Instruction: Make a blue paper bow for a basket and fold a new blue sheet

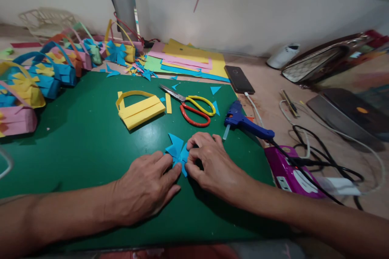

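Observation:
On the green board lies a blue paper flower with pointed petals. My left hand grips its lower left edge between thumb and fingers. From the other side my right hand pinches a petal, with its fingers curled and partly covering the flower. Beyond the hands rests a small yellow paper basket with a strip handle. Scissors with one yellow and one red handle lie partly open to its right. A blue glue gun lies farther right, its clear glue stick pointing toward me.
Several finished paper baskets with flowers crowd the left. Coloured paper sheets and blue scraps lie at the back, beside a phone on a cable. On the right, a purple power strip sits among black cords.

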`<state>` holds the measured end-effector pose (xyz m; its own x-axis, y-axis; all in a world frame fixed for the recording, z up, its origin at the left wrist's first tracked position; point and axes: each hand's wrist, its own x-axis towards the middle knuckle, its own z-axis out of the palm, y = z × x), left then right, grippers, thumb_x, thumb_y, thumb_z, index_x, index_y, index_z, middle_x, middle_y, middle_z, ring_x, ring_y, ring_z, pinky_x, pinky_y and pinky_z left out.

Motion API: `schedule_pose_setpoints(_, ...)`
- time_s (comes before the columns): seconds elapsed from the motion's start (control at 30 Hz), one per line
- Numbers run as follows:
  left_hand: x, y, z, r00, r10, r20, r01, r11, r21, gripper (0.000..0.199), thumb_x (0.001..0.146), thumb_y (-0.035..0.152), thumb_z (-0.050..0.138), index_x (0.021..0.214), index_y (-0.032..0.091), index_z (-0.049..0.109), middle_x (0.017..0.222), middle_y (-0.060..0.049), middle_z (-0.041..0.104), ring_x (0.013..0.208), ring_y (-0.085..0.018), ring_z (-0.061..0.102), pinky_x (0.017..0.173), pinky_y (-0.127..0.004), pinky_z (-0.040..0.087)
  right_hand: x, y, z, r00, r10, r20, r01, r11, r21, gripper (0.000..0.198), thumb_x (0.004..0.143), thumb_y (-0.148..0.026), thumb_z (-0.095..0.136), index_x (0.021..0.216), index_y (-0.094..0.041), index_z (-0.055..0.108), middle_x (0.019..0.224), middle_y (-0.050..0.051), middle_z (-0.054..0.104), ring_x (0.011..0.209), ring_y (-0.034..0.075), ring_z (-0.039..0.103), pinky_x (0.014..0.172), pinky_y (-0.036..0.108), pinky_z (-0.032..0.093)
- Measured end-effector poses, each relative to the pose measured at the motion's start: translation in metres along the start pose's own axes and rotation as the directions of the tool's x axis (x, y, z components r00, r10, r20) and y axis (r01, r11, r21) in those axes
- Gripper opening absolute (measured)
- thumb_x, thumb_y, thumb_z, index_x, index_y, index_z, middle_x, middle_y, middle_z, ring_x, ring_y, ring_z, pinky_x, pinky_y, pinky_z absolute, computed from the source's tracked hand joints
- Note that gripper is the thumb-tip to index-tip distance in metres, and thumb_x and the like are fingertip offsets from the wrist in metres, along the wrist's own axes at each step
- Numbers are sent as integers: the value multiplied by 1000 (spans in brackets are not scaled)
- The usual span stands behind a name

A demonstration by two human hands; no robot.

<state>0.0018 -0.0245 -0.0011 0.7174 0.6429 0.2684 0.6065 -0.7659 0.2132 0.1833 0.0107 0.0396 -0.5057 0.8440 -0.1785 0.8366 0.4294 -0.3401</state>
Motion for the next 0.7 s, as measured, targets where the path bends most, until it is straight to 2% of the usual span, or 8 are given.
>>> schedule_pose_setpoints(0.5,-2,0,1,999,-5,36,5,1000,11,24,91,27,44,108,13,54,85,-7,55,72,-24,50,55,-39,49,-2,4,3,998,-44,-38,43,999,-1,26,79,-14,57,53,-16,51,91,4,55,96,22,47,85,42,27)
schedule_pose_setpoints(0.7,-1,0,1,998,-14,63,14,1000,3,23,92,27,43,109,14,53,85,-6,54,72,-24,50,56,-38,49,0,9,-8,999,9,43,-14,992,128,20,82,-18,59,62,-17,54,82,1,56,90,19,49,86,41,29)
